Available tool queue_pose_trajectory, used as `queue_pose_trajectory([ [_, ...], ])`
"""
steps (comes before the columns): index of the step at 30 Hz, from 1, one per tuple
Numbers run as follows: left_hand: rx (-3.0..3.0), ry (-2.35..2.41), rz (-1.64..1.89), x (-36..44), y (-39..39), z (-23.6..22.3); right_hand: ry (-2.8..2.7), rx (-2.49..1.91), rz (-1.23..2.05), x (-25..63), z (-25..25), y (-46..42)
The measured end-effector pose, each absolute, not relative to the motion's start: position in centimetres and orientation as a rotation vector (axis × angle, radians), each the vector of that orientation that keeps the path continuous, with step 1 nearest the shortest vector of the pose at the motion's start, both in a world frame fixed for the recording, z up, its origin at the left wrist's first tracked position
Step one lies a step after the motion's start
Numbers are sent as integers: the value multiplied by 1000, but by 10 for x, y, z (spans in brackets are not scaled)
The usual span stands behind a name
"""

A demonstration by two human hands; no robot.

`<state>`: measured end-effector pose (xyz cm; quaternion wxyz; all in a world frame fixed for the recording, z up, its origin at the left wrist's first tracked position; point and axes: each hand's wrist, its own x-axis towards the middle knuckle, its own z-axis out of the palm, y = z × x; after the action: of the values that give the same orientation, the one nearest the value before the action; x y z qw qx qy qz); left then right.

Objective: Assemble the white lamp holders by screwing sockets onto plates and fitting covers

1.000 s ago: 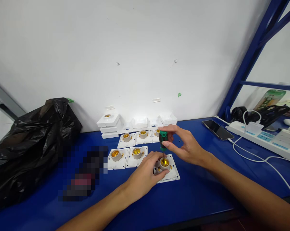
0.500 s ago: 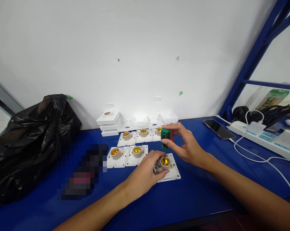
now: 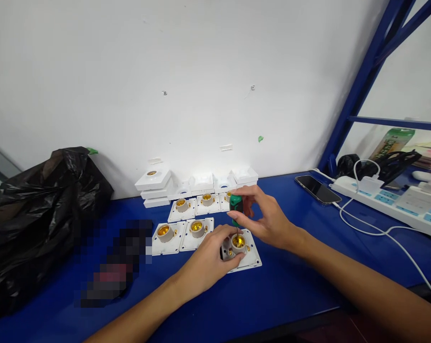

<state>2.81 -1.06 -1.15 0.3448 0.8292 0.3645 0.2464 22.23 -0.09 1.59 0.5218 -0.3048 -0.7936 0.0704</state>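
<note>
A green-and-black screwdriver (image 3: 236,209) stands upright in my right hand (image 3: 263,216), its handle pinched between thumb and fingers. Its thin shaft reaches down into the brass-lined cup of a lamp socket (image 3: 238,242). That socket sits on a square white plate (image 3: 253,259) lying on the table. My left hand (image 3: 211,257) grips the socket from the left, thumb in front and fingers behind. Left of it lie two more plates with a socket (image 3: 197,228) and another socket (image 3: 166,233). The screwdriver's tip is hidden inside the cup.
Behind are further socket plates (image 3: 181,207) and stacked white covers (image 3: 154,183) against the wall. A black plastic bag (image 3: 51,205) fills the left, with a blurred dark object (image 3: 118,267) beside it. At right lie a phone (image 3: 317,189), a power strip (image 3: 386,197) and white cables (image 3: 404,255).
The whole view has shifted slightly, so things appear further left. Both hands keep their hold on the socket and the screwdriver, whose shaft stays in the cup.
</note>
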Motion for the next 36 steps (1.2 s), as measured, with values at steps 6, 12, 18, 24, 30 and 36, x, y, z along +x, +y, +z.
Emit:
queue_pose_trajectory([
  [6, 2190, 947, 672, 26, -11, -11, -1721, -617, -4, 224, 14, -3],
  [12, 2375, 765, 880, 24, -18, -9, -1365, -579, -117, 227, 21, -3],
  [18, 2421, 720, 910, 25, -22, -10, -1369, -585, -226, 231, 24, -1],
  [24, 2314, 920, 850, 27, -18, -17, -1573, -770, -441, 252, 24, 22],
  [30, 2234, 1024, 734, 30, -18, -13, -1817, -946, -491, 273, 20, 46],
  [36, 2199, 1005, 740, 29, -16, -17, -1774, -1066, -435, 283, 13, 57],
])
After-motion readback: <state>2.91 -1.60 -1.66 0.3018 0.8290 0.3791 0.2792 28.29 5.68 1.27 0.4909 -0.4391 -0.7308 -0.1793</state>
